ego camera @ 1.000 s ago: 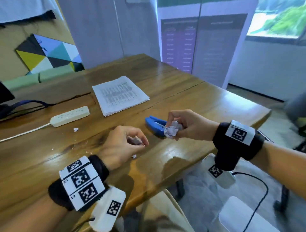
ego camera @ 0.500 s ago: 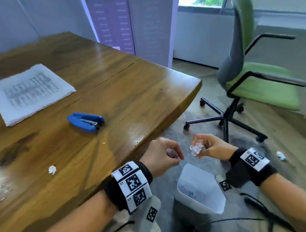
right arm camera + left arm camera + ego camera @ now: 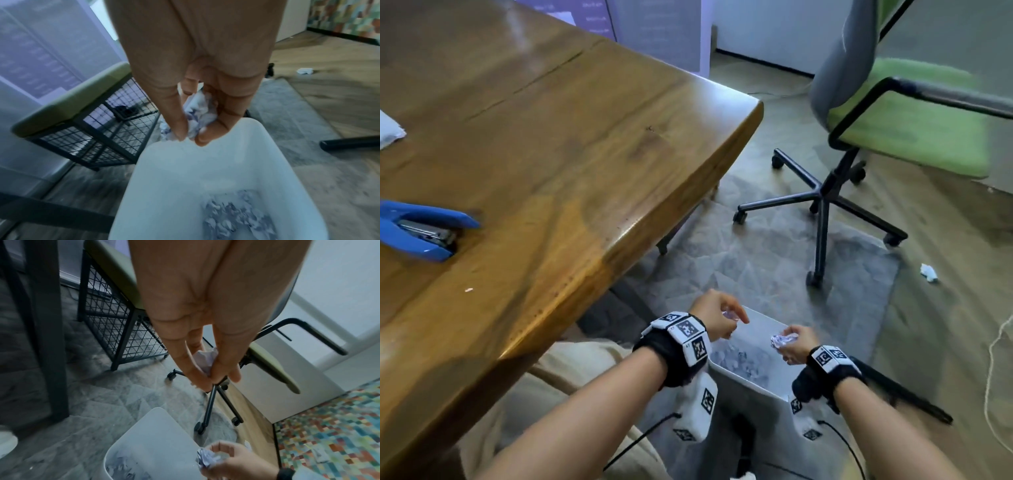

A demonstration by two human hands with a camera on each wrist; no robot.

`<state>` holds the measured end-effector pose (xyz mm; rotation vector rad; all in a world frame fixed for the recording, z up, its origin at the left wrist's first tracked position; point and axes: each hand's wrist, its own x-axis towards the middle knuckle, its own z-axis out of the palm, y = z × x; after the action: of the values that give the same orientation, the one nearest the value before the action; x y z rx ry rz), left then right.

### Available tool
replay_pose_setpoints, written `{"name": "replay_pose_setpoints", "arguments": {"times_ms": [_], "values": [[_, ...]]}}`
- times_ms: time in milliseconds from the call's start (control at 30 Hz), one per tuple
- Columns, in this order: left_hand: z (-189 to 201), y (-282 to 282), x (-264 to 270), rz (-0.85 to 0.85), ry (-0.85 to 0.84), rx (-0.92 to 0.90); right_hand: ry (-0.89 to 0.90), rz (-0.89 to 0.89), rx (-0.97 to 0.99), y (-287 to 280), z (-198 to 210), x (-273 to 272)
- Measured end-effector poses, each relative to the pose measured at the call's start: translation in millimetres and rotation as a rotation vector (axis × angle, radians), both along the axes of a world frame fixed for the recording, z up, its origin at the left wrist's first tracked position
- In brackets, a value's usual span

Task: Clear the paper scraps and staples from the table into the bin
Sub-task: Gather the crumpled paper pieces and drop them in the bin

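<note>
A white bin [image 3: 756, 380] [image 3: 185, 170] [image 3: 152, 431] stands on the grey rug by the table's near corner, with crumpled paper scraps [image 3: 232, 216] at its bottom. My left hand [image 3: 717, 318] [image 3: 207, 374] is over the bin's left rim and pinches a small paper scrap [image 3: 204, 358]. Over the bin's right side, my right hand [image 3: 792, 344] [image 3: 191, 134] grips a crumpled paper wad [image 3: 782, 340] [image 3: 197, 113] [image 3: 207, 457]. A tiny scrap [image 3: 468, 290] lies on the wooden table [image 3: 551, 137].
A blue stapler [image 3: 421, 231] lies at the table's left. A green office chair [image 3: 893, 120] with a wheeled base stands behind the bin. One paper scrap [image 3: 928, 273] lies on the floor to the right. A wire-mesh stool [image 3: 86, 126] stands beyond the bin.
Both hands have left the table with their paper and have come down over the bin on the floor. The view has swung right and down.
</note>
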<state>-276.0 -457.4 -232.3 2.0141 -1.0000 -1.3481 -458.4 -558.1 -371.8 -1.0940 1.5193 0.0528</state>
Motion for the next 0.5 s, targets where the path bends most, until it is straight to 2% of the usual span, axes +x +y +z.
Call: {"name": "replay_pose_setpoints", "arguments": {"times_ms": [133,333,500], "values": [[-17.2,-18.1,-9.6,0.039,0.036,0.042,0.029,-0.041,0.014,5.4,-15.8,-15.4],[-38.1,-26.7,-24.0,-0.034,0.146,0.124,0.030,-0.087,0.074,11.0,-37.9,-27.1],[-53.9,-20.8,-24.5,-0.118,0.146,0.198,0.089,-0.087,0.030,16.6,-44.0,-27.7]]}}
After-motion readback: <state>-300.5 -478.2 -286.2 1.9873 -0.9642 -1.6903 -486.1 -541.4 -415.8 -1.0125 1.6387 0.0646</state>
